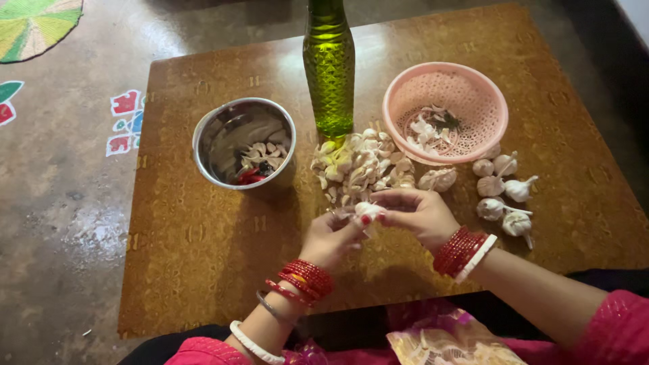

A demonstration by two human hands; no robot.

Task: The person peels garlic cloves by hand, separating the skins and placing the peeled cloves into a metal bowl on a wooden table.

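Brown patterned counter (203, 257) sits low over a dull stone floor, and both my hands meet near its front edge. My left hand (331, 238) and right hand (418, 215) are pinched together on one garlic clove (368, 210), fingertips pulling at its skin. Just beyond lies a heap of separated cloves (358, 165), with whole garlic bulbs (503, 192) untouched to the right. A steel bowl (243, 143) at the left holds only a few peeled cloves beside something red and something dark, and the pink basket (445, 111) carries some skins, so I judge most of the peeling is left. A green bottle (329, 67) is cut off at the top; I cannot make out how much skin is off the clove
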